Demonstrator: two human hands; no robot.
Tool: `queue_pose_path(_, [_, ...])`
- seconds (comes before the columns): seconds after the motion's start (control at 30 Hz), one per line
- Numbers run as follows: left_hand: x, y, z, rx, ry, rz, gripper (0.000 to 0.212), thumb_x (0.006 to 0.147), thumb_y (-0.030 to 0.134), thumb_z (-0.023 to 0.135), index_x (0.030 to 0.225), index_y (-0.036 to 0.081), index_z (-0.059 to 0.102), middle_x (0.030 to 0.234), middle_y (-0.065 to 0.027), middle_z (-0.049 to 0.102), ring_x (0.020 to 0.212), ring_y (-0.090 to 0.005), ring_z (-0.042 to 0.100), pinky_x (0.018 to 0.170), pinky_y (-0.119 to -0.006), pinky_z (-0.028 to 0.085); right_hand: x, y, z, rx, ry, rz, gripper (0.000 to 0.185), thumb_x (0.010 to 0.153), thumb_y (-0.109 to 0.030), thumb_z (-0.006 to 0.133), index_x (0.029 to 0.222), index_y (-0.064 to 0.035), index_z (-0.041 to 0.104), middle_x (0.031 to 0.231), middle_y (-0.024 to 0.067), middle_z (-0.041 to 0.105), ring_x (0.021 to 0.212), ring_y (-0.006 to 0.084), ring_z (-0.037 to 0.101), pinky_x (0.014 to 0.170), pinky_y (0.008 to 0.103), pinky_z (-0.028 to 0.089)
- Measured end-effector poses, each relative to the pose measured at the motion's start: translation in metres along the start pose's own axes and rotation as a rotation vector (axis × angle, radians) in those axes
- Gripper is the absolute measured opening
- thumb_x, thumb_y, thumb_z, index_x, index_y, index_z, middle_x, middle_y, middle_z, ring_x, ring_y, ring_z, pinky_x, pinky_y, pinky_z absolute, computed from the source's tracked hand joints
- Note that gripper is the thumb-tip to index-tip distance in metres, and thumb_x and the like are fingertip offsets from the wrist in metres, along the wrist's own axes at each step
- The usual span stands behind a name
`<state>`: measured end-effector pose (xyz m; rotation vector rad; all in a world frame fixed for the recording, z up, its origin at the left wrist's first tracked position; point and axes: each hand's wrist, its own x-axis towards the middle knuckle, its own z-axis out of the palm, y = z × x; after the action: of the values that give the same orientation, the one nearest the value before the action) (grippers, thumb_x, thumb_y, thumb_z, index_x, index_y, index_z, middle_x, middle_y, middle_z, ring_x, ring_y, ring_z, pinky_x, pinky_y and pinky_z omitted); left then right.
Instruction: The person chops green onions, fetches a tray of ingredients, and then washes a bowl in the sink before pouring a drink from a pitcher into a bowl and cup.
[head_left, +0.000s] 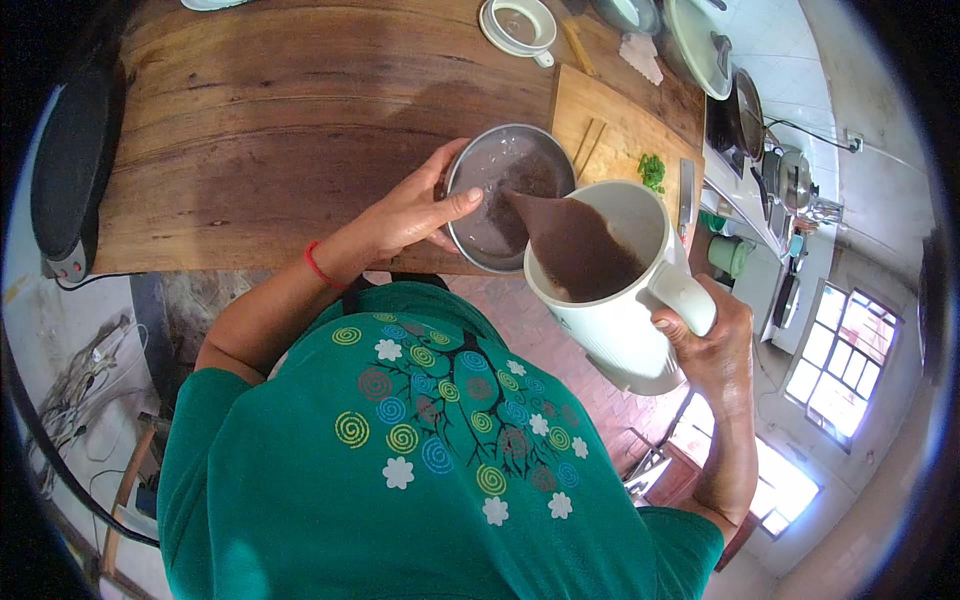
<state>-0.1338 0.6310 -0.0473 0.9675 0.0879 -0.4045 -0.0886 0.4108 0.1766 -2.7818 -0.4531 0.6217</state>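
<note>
My right hand (716, 345) grips the handle of a white pitcher (622, 337), which is tilted to the left. A dark brown liquid (589, 251) runs over the pitcher's rim in a stream. The stream falls into a round grey bowl (551, 150) held at its left side by my left hand (416, 206), thumb over the rim. Similar brown liquid, with a few pale bubbles, lies in the bowl. The bowl is near the front edge of the wooden table (300, 150); whether it rests on the table or is held above it I cannot tell.
A cutting board (619, 120) with chopsticks (590, 146), chopped greens (652, 172) and a knife (686, 191) lies at the right. Behind it are a white strainer-like ring (517, 26) and a lidded pan (697, 49). A black electric griddle (75, 165) stands at the left end.
</note>
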Motion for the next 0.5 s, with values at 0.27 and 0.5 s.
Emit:
queue_pose_path(0.27, [0.005, -0.014, -0.006, 0.042, 0.015, 0.09, 0.074, 0.083, 0.037, 0.053, 0.134, 0.007, 0.009, 0.127, -0.0208, 0.029, 0.113, -0.0333, 0.039, 0.068, -0.04, 0.054, 0.006, -0.01, -0.008, 0.017, -0.064, 0.022, 0.031, 0.067, -0.022, 0.072, 0.084, 0.0008, 0.06, 0.069, 0.0152, 0.063, 0.066, 0.0197, 0.064, 0.059, 0.0303, 0.048])
queue_pose_path(0.5, [0.01, -0.022, -0.008, 0.032, 0.0, 0.117, 0.074, 0.082, 0.037, 0.054, 0.134, 0.006, 0.01, 0.126, -0.0197, 0.03, 0.112, -0.0303, 0.041, 0.061, -0.036, 0.054, 0.011, -0.027, -0.019, -0.105, -0.111, 0.019, 0.032, 0.067, -0.023, 0.072, 0.084, 0.001, 0.06, 0.07, 0.0171, 0.063, 0.069, 0.0227, 0.065, 0.058, 0.0325, 0.049])
